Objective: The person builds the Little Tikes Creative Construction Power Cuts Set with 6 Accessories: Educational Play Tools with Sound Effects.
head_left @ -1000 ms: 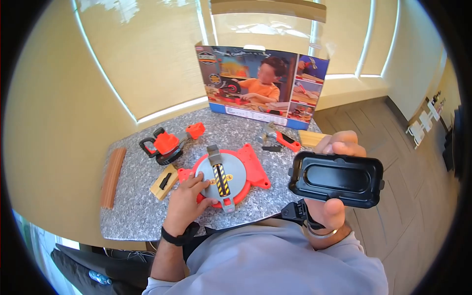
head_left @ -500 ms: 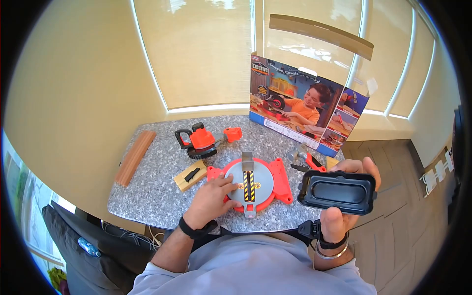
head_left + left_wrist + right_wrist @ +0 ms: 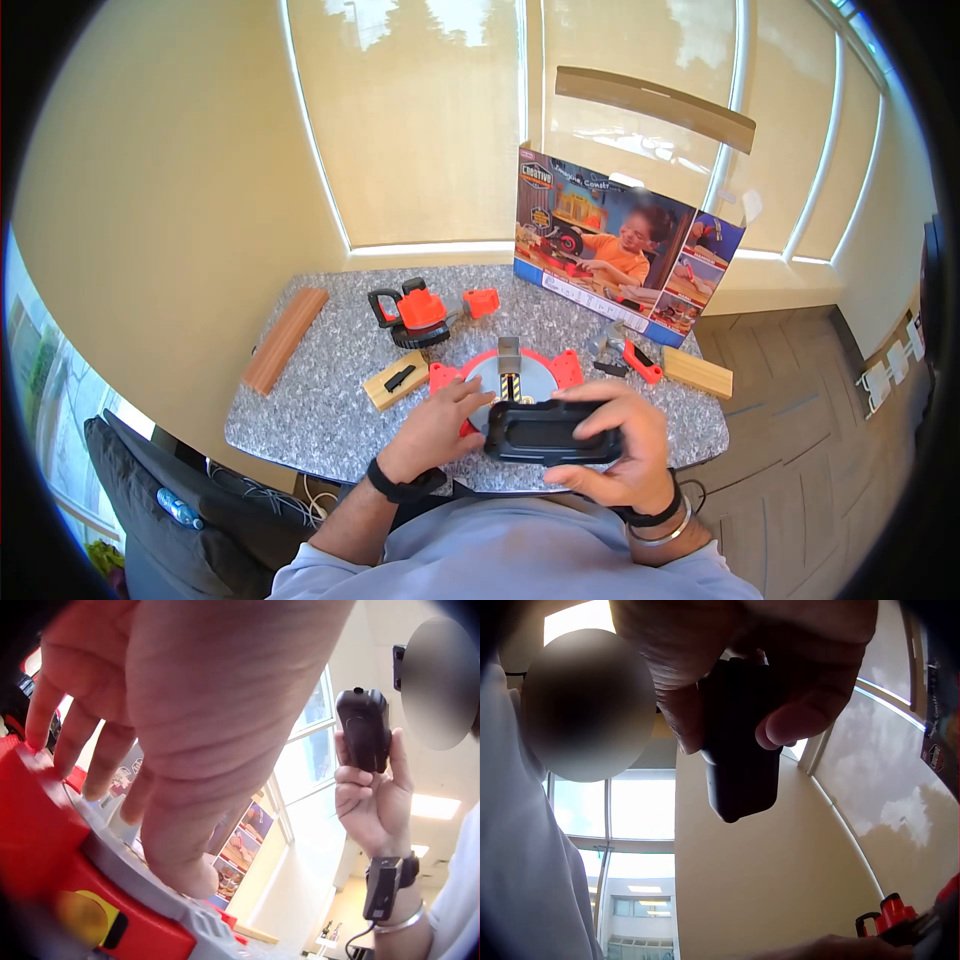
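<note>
The right hand point(image 3: 630, 450) pinches a black plastic tray point(image 3: 545, 432) by its right end, thumb below and fingers above, held over the front of a round red and grey base point(image 3: 536, 372). That base has a yellow-black striped slot, partly hidden by the tray. The left hand point(image 3: 435, 432) rests with spread fingers on the base's left side. In the left wrist view the left hand point(image 3: 202, 727) has its fingertips on the grey disc's edge. The right wrist view shows the tray point(image 3: 742, 765) dark between thumb and fingers.
A red and black toy saw point(image 3: 420, 312) stands behind the base. Around it lie a wood-coloured block point(image 3: 385, 385) with a black piece, a brown ridged strip point(image 3: 285, 340), a hammer point(image 3: 640, 360) and another block point(image 3: 698, 372). A printed box point(image 3: 610, 240) stands at the back right.
The right hand has brought the black tray left and inward, from beyond the table's right side to over the round base. The left hand stays on the base. The head view has shifted.
</note>
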A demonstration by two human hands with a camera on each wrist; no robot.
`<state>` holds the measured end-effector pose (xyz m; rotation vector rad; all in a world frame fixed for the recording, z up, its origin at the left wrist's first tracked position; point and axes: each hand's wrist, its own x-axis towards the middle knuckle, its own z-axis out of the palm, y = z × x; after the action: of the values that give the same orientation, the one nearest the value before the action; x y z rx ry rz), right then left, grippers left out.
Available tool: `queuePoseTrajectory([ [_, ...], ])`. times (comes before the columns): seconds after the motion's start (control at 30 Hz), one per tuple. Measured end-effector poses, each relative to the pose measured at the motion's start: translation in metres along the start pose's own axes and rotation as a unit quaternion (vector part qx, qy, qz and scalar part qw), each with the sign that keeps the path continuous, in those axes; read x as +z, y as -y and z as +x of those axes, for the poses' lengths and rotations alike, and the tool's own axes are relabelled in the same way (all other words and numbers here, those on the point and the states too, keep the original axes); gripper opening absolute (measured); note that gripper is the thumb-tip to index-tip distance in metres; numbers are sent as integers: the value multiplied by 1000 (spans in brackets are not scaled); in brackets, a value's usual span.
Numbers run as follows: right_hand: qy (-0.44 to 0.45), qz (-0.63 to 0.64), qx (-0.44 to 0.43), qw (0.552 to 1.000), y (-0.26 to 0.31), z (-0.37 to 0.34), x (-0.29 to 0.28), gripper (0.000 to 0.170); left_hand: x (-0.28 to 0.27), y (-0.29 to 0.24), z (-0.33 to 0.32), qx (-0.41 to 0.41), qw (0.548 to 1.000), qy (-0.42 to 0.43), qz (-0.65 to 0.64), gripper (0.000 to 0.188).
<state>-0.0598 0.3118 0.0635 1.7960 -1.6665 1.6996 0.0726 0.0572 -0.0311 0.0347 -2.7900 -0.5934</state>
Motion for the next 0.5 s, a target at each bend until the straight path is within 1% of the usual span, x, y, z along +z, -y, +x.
queuePoseTrajectory([
  [0.03, 13, -5, -3, 1000, 0, 0, 3, 50, -3, -1, 1, 21, 1000, -3, -19, 68],
  [0.07, 19, -4, 3, 1000, 1, 0, 7, 48, -16, -12, 3, 26, 998, 14, -55, 76],
  [0.1, 26, -1, 10, 1000, 2, -1, 12, 46, -30, -28, 3, 28, 998, 12, -52, 76],
  [0.13, 26, -1, 7, 1000, 2, 0, 15, 46, -45, -45, 0, 33, 980, 13, -198, 78],
  [0.17, 51, -5, 29, 998, 2, 1, 18, 43, -52, -53, -1, 39, 940, 15, -340, 79],
  [0.2, 77, -9, 50, 996, 2, 1, 22, 40, -43, -45, -3, 140, 950, -30, -276, 82],
  [0.23, 76, -9, 49, 996, 3, 1, 26, 40, -43, -47, -7, 140, 951, -31, -275, 82],
  [0.3, 97, -8, 30, 995, 3, 0, 32, 35, -46, -54, -14, 102, 895, -85, -427, 84],
  [0.33, 116, -13, 25, 993, -1, -4, 36, 33, -56, -54, -13, 112, 916, -74, -378, 81],
  [0.37, 115, -11, 25, 993, 0, -4, 37, 33, -59, -55, -16, 111, 916, -73, -378, 81],
  [0.43, 140, -28, 28, 989, 2, -4, 38, 37, -64, -55, -21, 118, 910, -124, -378, 76],
  [0.47, 139, -24, 28, 990, 1, -3, 37, 37, -65, -51, -26, 90, 898, -134, -408, 79],
  [0.5, 153, -35, 30, 987, -1, -2, 32, 37, -71, -47, -30, 86, 900, -134, -407, 79],
])
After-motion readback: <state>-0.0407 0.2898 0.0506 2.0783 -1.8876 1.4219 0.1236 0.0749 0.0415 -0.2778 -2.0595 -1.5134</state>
